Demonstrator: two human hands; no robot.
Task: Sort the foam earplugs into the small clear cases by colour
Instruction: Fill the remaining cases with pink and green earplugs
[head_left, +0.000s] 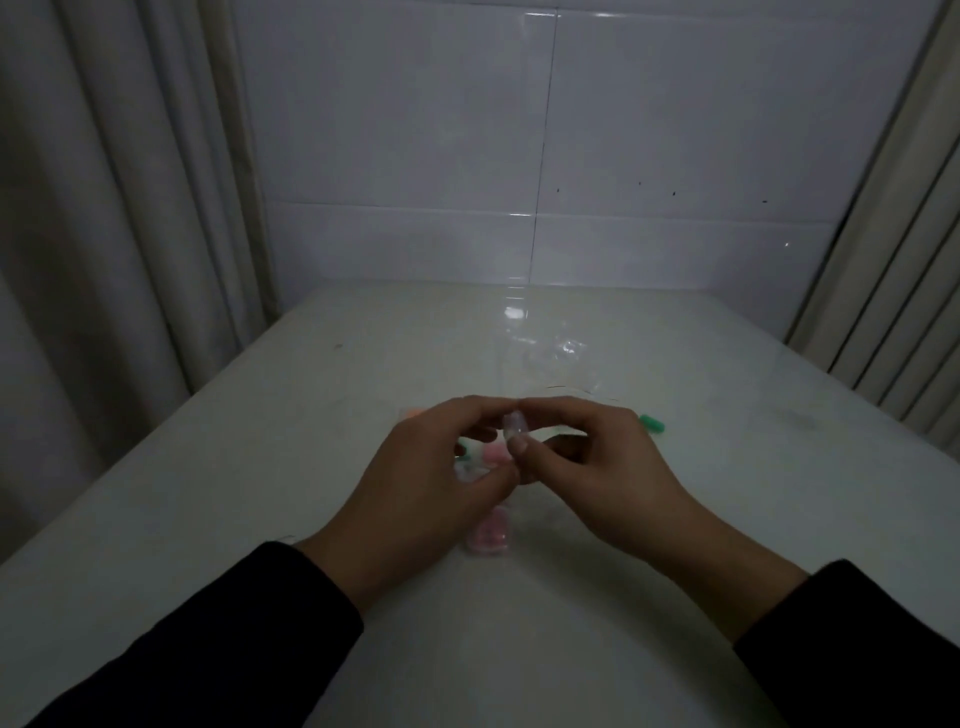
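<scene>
Head view, nearest first: our dark sleeves (223, 644), then a closed case of pink earplugs (489, 535) lying on the surface (291, 415) just below our hands. Left hand (421, 483) and right hand (597, 467), fingers curled, together pinch one small clear case (514, 432) above it; contents too blurred to tell. Beyond: pink earplug (493, 453) under the hands, green earplug (652, 423) to the right, orange one (415, 414) to the left. We judge the case is being opened or snapped; a steady thumb pinch on opposite edges should serve.
</scene>
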